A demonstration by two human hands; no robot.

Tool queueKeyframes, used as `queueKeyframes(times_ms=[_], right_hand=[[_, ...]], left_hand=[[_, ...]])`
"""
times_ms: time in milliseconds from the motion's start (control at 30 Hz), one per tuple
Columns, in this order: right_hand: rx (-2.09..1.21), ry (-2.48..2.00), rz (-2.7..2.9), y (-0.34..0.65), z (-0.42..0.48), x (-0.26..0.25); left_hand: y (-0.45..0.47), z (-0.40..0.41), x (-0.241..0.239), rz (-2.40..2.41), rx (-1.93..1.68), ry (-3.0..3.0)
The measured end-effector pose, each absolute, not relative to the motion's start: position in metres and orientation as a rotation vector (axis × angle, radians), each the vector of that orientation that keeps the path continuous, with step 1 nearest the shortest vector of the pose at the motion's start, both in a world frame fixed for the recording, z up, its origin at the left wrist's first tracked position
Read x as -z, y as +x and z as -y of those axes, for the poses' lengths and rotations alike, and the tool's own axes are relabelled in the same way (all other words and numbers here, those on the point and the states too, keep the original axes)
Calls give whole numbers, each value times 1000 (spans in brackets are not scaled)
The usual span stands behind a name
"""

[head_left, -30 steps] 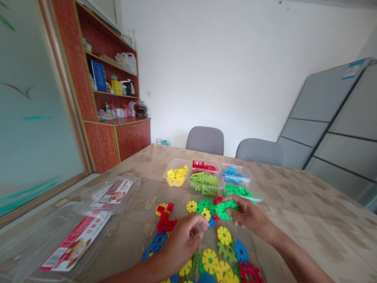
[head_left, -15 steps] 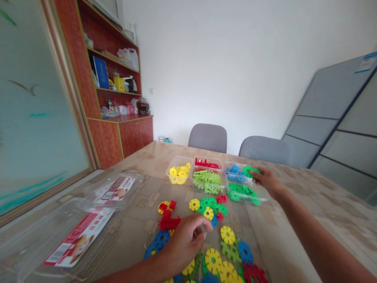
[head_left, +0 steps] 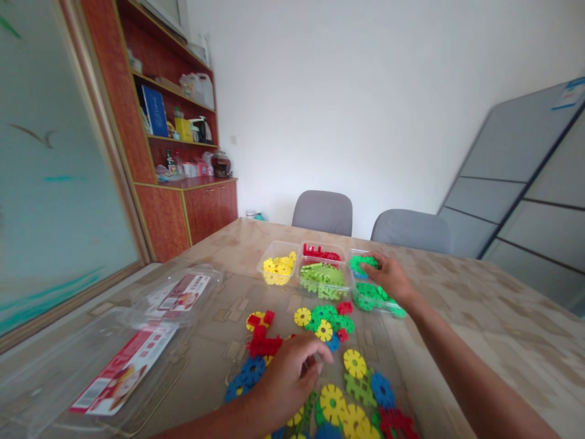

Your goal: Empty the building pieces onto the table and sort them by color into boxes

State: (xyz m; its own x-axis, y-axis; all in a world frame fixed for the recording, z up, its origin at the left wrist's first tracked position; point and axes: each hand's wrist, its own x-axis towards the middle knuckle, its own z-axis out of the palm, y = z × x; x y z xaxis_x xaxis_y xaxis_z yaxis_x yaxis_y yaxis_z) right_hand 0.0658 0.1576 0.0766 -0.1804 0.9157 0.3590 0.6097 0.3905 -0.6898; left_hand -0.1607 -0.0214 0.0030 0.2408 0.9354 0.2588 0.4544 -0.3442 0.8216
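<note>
My right hand (head_left: pixel 388 277) reaches to the far side of the table, its fingers pinching a green notched disc (head_left: pixel 363 263) above the clear tub of blue pieces. Directly in front of it sits a tub of green notched discs (head_left: pixel 377 296). Over the near pile hovers my left hand (head_left: pixel 292 372), loosely curled, thumb and forefinger apart, nothing visible between them. Around the left hand lie a red block piece (head_left: pixel 264 346), blue notched discs (head_left: pixel 253 369), yellow notched discs (head_left: pixel 333 402) and a light-green lattice piece (head_left: pixel 360 388).
Clear tubs hold yellow discs (head_left: pixel 280 266), light-green pieces (head_left: pixel 322 277) and red pieces (head_left: pixel 322 251). Clear plastic lids (head_left: pixel 105 360) with labels lie at the left. Grey chairs (head_left: pixel 322 212) stand beyond the table, and a wooden cabinet (head_left: pixel 208 204) is at the back left.
My right hand has moved left with the green disc, from the right end of the blue tub to over its middle. My left hand has stayed nearly still.
</note>
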Motion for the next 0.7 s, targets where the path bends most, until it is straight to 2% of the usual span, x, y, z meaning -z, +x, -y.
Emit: queueKeyframes(times_ms=[233, 367, 533, 700], right_hand=[[-249, -1526, 1872, 117, -150, -68], [-258, -1509, 1916, 137, -127, -68], [-482, -1308, 2167, 133, -73, -72], [-529, -1089, 2432, 81, -2, -79]], left_hand=[[-160, 22, 0, -1223, -1038, 1934], [-160, 17, -4, -1160, -1048, 1892], [-191, 7, -54, -1120, -1006, 1948], [-242, -3, -98, -1326, -1300, 1810]])
